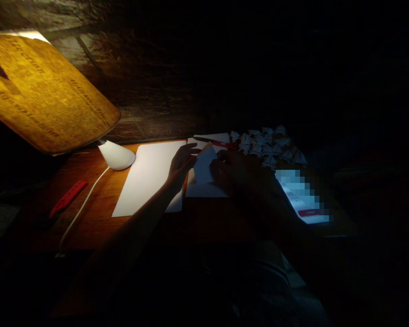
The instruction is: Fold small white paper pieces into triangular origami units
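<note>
A small piece of folded paper (205,164) is held up between my two hands, above white sheets on the wooden table. My left hand (182,161) grips its left edge, with the fingers bent towards the top. On the other side my right hand (226,167), mostly in shadow, pinches the paper's right edge. Under the hands lies a white sheet (207,190), and a larger stack of white paper (157,175) rests just left of it. Behind the hands is a red and dark tool (225,145), partly hidden, its kind unclear.
Several small folded paper shapes (267,147) are heaped at the back right. A lit phone (305,197) lies on the right. At left stand a lamp with a printed shade (54,95) and white base (117,156), its cable (85,204), and a red power strip (68,198).
</note>
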Motion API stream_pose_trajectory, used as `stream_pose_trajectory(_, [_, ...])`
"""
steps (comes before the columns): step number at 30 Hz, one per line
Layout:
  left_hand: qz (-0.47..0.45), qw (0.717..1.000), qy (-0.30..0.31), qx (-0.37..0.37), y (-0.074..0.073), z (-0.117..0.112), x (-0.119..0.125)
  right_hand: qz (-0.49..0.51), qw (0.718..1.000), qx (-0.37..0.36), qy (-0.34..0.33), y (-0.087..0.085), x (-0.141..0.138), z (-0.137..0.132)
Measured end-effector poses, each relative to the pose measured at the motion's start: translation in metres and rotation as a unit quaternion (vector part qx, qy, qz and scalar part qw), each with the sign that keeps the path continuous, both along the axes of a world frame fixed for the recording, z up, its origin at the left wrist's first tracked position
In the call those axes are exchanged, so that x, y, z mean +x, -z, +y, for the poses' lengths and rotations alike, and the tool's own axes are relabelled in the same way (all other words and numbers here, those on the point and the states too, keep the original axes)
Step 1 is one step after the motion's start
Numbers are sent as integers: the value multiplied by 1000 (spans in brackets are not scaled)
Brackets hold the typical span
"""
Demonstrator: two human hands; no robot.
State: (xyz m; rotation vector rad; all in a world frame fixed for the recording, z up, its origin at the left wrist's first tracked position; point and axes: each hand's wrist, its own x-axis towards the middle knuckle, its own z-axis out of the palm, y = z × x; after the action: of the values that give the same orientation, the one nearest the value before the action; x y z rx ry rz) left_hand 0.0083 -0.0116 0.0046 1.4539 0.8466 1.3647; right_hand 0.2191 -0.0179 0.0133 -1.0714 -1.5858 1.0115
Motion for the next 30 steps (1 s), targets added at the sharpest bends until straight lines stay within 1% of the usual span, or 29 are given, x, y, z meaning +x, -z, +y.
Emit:
stream_pose_trajectory(4, [10,1000,11,11,5,3,1,-44,999,14,-9,-5,-2,-8])
stream_pose_trajectory(8, [34,999,-30,4,3,1,2,-93,995,-5,-29,-12,-3,-13])
stream_pose_trajectory(11, [5,998,-66,-13,-1,0,1,-95,995,0,-8,-17,-2,-14])
stream_pose_trajectory(13, [-24,996,-73,-40,-3,0,0,-87,996,9,6,-18,0,-13])
stream_pose_trajectory(15, [-49,994,-67,-73,-5,0,0,-69,997,15,3,-15,1,-10])
stream_pose_trajectory(19, [-75,990,-53,-112,-11,-1,2,9,1000,14,13,-6,3,-1])
stream_pose_trajectory(25, [-74,990,-32,-112,-15,-3,4,67,997,-37,30,0,3,3])
stream_pose_trajectory(27, [-54,992,-22,-109,-13,-3,4,80,995,-45,36,2,2,4])
stream_pose_trajectory(30, [-17,995,-6,-103,-9,-3,4,83,995,-39,30,4,2,6])
